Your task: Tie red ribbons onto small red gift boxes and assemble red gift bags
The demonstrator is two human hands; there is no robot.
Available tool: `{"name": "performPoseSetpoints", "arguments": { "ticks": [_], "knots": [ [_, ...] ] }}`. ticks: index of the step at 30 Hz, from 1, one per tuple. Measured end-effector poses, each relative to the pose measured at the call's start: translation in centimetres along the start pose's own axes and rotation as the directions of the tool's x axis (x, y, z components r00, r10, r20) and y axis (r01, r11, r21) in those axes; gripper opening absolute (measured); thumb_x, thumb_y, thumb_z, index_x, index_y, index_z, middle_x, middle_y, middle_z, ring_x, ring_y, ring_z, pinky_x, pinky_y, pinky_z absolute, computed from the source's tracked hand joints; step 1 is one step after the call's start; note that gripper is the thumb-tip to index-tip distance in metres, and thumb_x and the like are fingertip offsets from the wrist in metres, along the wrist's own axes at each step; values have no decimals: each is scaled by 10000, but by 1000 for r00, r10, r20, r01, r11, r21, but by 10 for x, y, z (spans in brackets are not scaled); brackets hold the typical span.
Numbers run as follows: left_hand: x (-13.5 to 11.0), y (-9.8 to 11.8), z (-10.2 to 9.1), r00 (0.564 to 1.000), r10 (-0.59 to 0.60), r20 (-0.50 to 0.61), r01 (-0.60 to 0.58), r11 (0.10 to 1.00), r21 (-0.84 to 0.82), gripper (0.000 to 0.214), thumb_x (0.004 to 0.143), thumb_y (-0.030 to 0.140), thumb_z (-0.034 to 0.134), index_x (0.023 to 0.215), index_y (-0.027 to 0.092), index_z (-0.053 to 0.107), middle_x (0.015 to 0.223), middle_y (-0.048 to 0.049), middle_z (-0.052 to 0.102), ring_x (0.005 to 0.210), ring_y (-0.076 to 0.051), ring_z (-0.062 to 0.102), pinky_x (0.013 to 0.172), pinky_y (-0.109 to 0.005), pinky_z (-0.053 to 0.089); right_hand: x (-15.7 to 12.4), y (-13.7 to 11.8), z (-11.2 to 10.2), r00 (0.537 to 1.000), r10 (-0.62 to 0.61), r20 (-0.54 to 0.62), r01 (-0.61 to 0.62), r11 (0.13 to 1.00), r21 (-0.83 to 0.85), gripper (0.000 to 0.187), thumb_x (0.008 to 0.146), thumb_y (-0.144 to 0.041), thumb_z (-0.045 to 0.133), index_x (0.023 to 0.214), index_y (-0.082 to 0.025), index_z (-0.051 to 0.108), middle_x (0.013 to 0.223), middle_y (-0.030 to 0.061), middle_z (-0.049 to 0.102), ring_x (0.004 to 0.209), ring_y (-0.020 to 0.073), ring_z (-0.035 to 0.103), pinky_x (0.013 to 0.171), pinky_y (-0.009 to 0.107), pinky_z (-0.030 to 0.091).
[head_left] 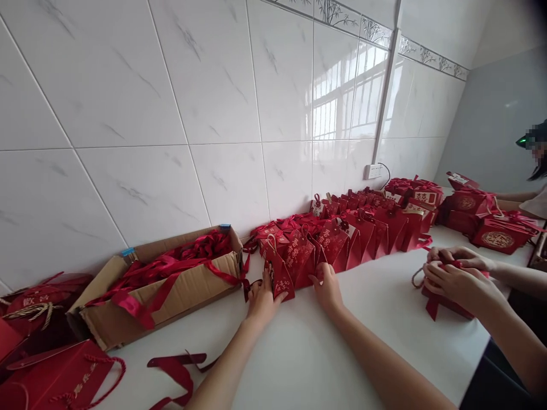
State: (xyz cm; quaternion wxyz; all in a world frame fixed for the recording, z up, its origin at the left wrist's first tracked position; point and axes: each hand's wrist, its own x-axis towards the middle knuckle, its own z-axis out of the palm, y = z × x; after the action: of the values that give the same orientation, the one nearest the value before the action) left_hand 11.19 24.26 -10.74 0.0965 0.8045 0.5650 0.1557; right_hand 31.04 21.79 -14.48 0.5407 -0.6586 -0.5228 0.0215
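Observation:
At the near end of a row on the white table, my left hand has its thumb and fingers closed around a small red gift box with pale lettering and a loop on top. My right hand is beside it, fingers bent and closed on the edge of another red gift box in the row; the exact grip is partly hidden. More upright red gift boxes stand close together behind and to the right, some with tags and loops.
A cardboard box of red ribbons stands left, with a loose ribbon before it. Larger red boxes sit front left, others far right. At right, another person's hands hold a red box. A tiled wall rises behind.

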Motion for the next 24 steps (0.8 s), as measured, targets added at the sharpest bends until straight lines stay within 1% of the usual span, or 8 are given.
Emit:
{"name": "performPoseSetpoints", "arguments": {
  "ticks": [2, 6, 10, 13, 15, 17, 21, 24],
  "knots": [
    [0, -3, 0, 1000, -3, -1, 3, 1000, -6, 717, 888, 396, 495, 1502, 170, 203, 1437, -167, 452, 1275, -335, 389, 1011, -430, 325, 3, 0, 0, 1000, 0, 22, 1, 1000, -29, 155, 785, -221, 505, 937, -245, 485, 976, 79, 551, 874, 263, 575, 752, 412, 521],
    [-3, -11, 0, 999, -34, -28, 34, 999, -11, 705, 898, 389, 470, 1503, 161, 189, 1396, -173, 488, 1291, -315, 387, 1011, -417, 331, 4, 3, 0, 997, 42, 58, -36, 994, -101, 301, 686, -173, 576, 969, -236, 497, 1028, 117, 515, 986, 328, 532, 806, 461, 507],
    [-6, -13, 1, 996, -57, -69, 56, 998, -6, 684, 915, 402, 421, 1508, 168, 173, 1391, -175, 498, 1268, -318, 406, 996, -444, 336, 2, 3, 1, 995, 47, 88, -34, 989, -143, 418, 680, -178, 598, 1079, -237, 490, 1122, 132, 478, 1080, 346, 496, 864, 476, 493],
    [-5, -6, 5, 996, -26, -80, 27, 1000, 16, 682, 912, 418, 421, 1508, 183, 188, 1448, -157, 451, 1275, -325, 393, 1009, -470, 316, 2, 1, 1, 995, 33, 92, -17, 987, -163, 482, 692, -247, 634, 1146, -239, 473, 1204, 131, 432, 1153, 350, 459, 933, 494, 463],
    [-1, 2, 8, 997, -2, -80, 5, 999, 34, 697, 905, 423, 432, 1509, 169, 192, 1481, -159, 411, 1278, -340, 392, 1011, -488, 311, 3, -1, 1, 996, 26, 85, -10, 984, -176, 468, 731, -328, 634, 1161, -241, 472, 1206, 126, 424, 1156, 350, 457, 954, 516, 444],
    [4, 10, 12, 996, -2, -86, 6, 999, 45, 709, 902, 421, 436, 1508, 143, 196, 1481, -182, 403, 1268, -362, 403, 1000, -505, 319, 3, -2, 1, 997, 14, 82, 2, 982, -190, 434, 773, -368, 610, 1166, -237, 481, 1208, 128, 428, 1152, 348, 460, 958, 525, 437],
    [14, 18, 17, 994, -12, -108, 17, 999, 44, 679, 921, 410, 398, 1513, 153, 187, 1443, -189, 455, 1274, -385, 391, 981, -533, 332, 2, -4, 1, 995, -25, 97, 46, 976, -213, 447, 781, -343, 612, 1193, -218, 491, 1251, 148, 442, 1161, 337, 467, 933, 474, 460],
    [15, 17, 18, 993, -1, -114, 4, 1000, 26, 683, 927, 431, 388, 1516, 171, 161, 1463, -175, 434, 1296, -374, 371, 994, -541, 328, 0, -8, -1, 996, -32, 85, 51, 972, -230, 413, 782, -342, 593, 1162, -199, 513, 1153, 146, 508, 1081, 326, 508, 878, 454, 474]
  ]
}}
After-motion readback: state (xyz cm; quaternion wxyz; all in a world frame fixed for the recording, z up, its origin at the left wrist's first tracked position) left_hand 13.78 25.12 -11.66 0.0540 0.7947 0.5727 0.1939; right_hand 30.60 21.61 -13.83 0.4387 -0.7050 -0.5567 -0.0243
